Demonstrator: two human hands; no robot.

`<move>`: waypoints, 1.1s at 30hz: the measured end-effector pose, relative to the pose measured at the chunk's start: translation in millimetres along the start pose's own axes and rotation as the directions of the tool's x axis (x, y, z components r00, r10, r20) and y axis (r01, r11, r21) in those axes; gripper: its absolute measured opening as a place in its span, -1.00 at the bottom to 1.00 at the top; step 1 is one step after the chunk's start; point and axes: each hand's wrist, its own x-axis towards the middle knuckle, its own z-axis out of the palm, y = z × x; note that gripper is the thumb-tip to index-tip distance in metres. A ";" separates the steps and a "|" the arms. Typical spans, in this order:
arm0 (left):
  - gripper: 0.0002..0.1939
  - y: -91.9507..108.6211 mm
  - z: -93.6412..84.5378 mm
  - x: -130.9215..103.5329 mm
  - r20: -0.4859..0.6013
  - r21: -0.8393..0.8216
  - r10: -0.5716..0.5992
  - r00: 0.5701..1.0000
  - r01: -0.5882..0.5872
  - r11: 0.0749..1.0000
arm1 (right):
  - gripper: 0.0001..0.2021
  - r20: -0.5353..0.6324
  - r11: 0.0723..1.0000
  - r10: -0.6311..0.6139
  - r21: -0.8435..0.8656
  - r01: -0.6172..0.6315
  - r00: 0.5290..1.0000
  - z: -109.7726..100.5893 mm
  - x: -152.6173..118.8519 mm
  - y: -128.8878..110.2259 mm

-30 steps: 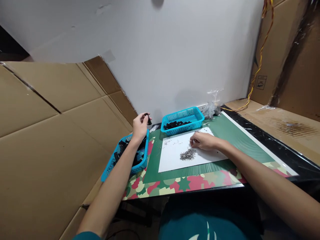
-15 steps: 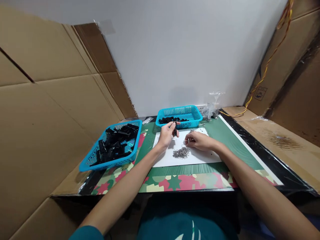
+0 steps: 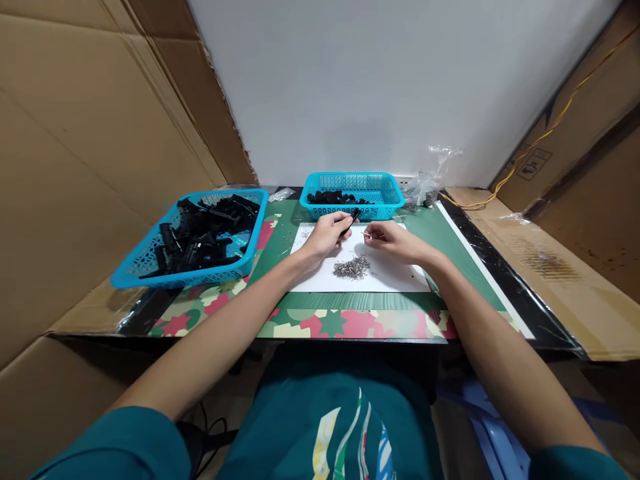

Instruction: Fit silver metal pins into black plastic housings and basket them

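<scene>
My left hand (image 3: 327,237) is closed around a slim black part (image 3: 353,219), whose end sticks up past the fingers. Just to its right, my right hand (image 3: 387,240) pinches a small thin metal piece (image 3: 367,234) at the fingertips. Both hands are over a white sheet (image 3: 310,283), a little apart from each other. Below them on the sheet lies a pile of small metal pieces (image 3: 351,267).
A blue basket (image 3: 123,277) of black parts stands at the left. Behind the hands is another blue basket (image 3: 395,209) with small black pieces. Clear plastic bags (image 3: 423,190) sit at the back right. Cardboard walls (image 3: 75,133) flank the table.
The view has shifted, so the table appears higher and more of the shirt shows. The black part in my left hand has tilted from upright to slanting. My right hand now shows a thin metal piece.
</scene>
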 end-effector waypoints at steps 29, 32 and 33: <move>-0.64 1.5 4.8 -14.4 0.180 -0.171 -0.074 0.981 0.105 0.980 | -0.65 -0.186 0.894 0.138 0.446 -0.041 0.973 13.9 5.9 -10.3; -0.65 2.1 6.2 -15.5 0.161 -0.167 -0.069 0.985 0.096 0.981 | -0.66 -0.204 0.921 0.120 0.387 -0.033 0.972 13.0 5.4 -9.7; -0.65 2.4 7.0 -15.8 0.142 -0.160 -0.069 0.987 0.092 0.983 | -0.67 -0.213 0.934 0.108 0.356 -0.026 0.971 12.7 5.0 -9.8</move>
